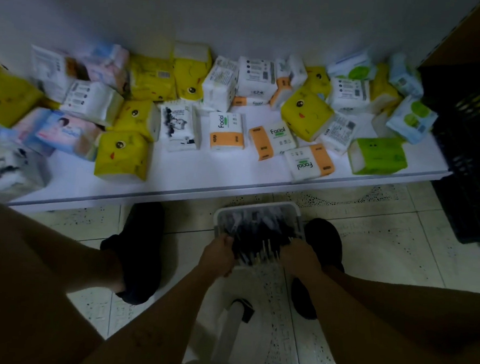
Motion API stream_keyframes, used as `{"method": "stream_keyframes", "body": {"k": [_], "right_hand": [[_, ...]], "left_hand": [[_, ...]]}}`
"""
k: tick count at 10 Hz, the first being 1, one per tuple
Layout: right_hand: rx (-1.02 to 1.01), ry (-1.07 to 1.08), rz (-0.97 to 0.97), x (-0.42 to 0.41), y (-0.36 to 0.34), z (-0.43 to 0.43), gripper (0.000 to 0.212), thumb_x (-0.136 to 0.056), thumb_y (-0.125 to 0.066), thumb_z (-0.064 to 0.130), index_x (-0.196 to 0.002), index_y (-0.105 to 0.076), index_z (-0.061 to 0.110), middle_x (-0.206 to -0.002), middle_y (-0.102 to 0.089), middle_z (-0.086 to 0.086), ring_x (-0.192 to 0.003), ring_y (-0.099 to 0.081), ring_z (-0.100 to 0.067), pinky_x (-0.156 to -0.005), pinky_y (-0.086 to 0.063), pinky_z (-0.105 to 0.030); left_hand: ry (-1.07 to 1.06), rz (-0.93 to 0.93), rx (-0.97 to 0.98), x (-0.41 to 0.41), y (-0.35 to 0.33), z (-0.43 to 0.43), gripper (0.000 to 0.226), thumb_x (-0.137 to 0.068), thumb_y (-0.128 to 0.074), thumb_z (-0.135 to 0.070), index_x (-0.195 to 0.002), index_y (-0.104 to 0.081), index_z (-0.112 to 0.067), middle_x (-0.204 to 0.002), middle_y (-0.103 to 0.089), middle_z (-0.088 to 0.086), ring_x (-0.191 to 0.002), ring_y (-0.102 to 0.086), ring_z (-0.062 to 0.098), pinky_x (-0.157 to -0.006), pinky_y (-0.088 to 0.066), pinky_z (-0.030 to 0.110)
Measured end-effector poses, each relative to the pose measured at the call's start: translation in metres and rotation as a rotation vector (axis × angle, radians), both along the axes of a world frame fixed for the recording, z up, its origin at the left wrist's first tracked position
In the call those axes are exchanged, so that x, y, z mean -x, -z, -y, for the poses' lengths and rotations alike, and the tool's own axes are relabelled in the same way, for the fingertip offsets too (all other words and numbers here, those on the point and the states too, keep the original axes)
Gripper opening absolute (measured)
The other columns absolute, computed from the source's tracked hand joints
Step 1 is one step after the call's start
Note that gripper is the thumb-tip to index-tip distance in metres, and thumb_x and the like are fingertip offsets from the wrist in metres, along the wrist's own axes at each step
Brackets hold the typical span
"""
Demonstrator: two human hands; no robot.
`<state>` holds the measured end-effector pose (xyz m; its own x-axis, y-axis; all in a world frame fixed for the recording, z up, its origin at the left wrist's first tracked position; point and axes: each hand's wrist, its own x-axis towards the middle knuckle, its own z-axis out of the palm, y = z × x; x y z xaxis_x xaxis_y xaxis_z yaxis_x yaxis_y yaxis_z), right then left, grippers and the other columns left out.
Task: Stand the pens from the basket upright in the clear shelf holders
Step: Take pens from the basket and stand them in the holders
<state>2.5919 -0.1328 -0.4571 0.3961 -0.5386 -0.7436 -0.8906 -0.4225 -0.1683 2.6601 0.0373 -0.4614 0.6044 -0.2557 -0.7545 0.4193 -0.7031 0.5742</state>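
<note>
A white basket (259,207) full of dark pens (261,233) stands on the tiled floor between my feet. Both my hands reach down into its near end. My left hand (219,253) curls its fingers round a bunch of pens at the left side. My right hand (301,256) grips the pens at the right side, and several light pen ends stick up between the two hands. No clear holder is in view.
A low white shelf (205,177) in front holds many tissue packs, yellow, white, orange and green. A black crate (471,145) stands at the right. My black shoes (142,249) flank the basket. A white stool (233,322) is below my arms.
</note>
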Motion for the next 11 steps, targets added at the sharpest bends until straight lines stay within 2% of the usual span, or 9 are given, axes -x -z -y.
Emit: {"method": "stream_keyframes", "body": {"k": [1,2,4,5,6,7,8,9,11], "right_hand": [[-0.035,0.007,0.14,-0.004,-0.014,0.0,0.018,-0.099,-0.043,0.019,-0.086,-0.044,0.007,-0.088,-0.055,-0.012,-0.062,-0.041,-0.02,-0.066,-0.04,-0.03],[-0.079,0.091,0.37,-0.01,-0.031,-0.004,0.03,-0.101,-0.04,0.037,-0.111,-0.049,0.01,-0.103,-0.057,-0.015,-0.094,-0.057,-0.031,-0.079,-0.042,-0.033],[-0.28,0.146,0.624,-0.023,-0.068,-0.02,0.022,-0.103,-0.037,0.011,-0.092,-0.053,0.021,-0.063,-0.057,-0.003,-0.054,-0.055,-0.012,-0.054,-0.051,-0.022],[-0.282,0.097,0.706,-0.028,-0.086,-0.03,0.023,-0.1,-0.042,0.012,-0.093,-0.06,0.025,-0.069,-0.067,-0.003,-0.068,-0.065,-0.022,-0.074,-0.055,-0.042],[-0.297,0.113,0.742,-0.039,-0.111,-0.04,0.02,-0.096,-0.048,0.018,-0.08,-0.059,0.024,-0.075,-0.065,-0.001,-0.07,-0.06,-0.021,-0.069,-0.051,-0.042],[-0.342,0.222,0.859,-0.047,-0.145,-0.055,0.019,-0.099,-0.047,0.024,-0.086,-0.062,0.023,-0.072,-0.057,0.004,-0.063,-0.05,-0.012,-0.056,-0.038,-0.026],[-0.363,0.164,1.008,-0.051,-0.176,-0.068,0.03,-0.103,-0.039,0.031,-0.092,-0.066,0.022,-0.062,-0.052,0.004,-0.054,-0.047,-0.011,-0.052,-0.036,-0.025],[-0.404,0.098,1.152,-0.062,-0.214,-0.075,0.025,-0.104,-0.039,0.017,-0.1,-0.063,0.012,-0.055,-0.053,0.0,-0.047,-0.049,-0.015,-0.048,-0.041,-0.025],[-0.32,0.038,1.389,-0.083,-0.3,-0.084,0.026,-0.096,-0.047,0.0,-0.089,-0.054,0.024,-0.083,-0.062,-0.008,-0.058,-0.053,-0.012,-0.053,-0.045,-0.025]], "left_hand": [[0.056,0.029,0.037,-0.004,-0.016,0.005,0.027,-0.101,-0.033,-0.015,-0.124,-0.047,-0.011,-0.09,-0.057,0.016,-0.071,-0.052,0.024,-0.059,-0.044,0.031],[0.07,0.092,0.097,-0.011,-0.036,0.011,0.031,-0.099,-0.035,-0.01,-0.129,-0.045,-0.009,-0.096,-0.059,0.016,-0.076,-0.054,0.022,-0.062,-0.045,0.03],[-0.082,0.17,0.223,-0.029,-0.088,0.015,0.019,-0.097,-0.036,-0.004,-0.1,-0.052,-0.012,-0.083,-0.057,0.011,-0.066,-0.052,0.02,-0.057,-0.041,0.03],[-0.184,0.163,0.283,-0.037,-0.112,0.007,0.017,-0.095,-0.039,0.0,-0.105,-0.049,-0.007,-0.084,-0.059,0.011,-0.062,-0.051,0.018,-0.051,-0.04,0.027],[-0.162,0.295,0.334,-0.042,-0.134,-0.006,0.017,-0.099,-0.042,-0.015,-0.116,-0.045,-0.014,-0.09,-0.066,0.007,-0.065,-0.054,0.013,-0.056,-0.04,0.027],[-0.094,0.511,0.385,-0.051,-0.159,-0.015,0.029,-0.104,-0.033,-0.032,-0.126,-0.048,-0.021,-0.078,-0.064,-0.001,-0.062,-0.053,0.01,-0.055,-0.039,0.025],[-0.094,0.572,0.459,-0.059,-0.189,-0.017,0.027,-0.104,-0.038,-0.026,-0.114,-0.061,-0.014,-0.073,-0.062,-0.001,-0.056,-0.05,0.013,-0.05,-0.041,0.02],[-0.132,0.612,0.537,-0.066,-0.225,-0.019,0.02,-0.103,-0.04,-0.015,-0.1,-0.059,-0.01,-0.082,-0.062,0.0,-0.066,-0.055,0.012,-0.056,-0.046,0.022],[-0.214,0.812,0.639,-0.074,-0.309,-0.028,0.027,-0.103,-0.038,-0.024,-0.094,-0.06,-0.012,-0.083,-0.065,-0.007,-0.061,-0.052,-0.003,-0.062,-0.042,0.024]]}}
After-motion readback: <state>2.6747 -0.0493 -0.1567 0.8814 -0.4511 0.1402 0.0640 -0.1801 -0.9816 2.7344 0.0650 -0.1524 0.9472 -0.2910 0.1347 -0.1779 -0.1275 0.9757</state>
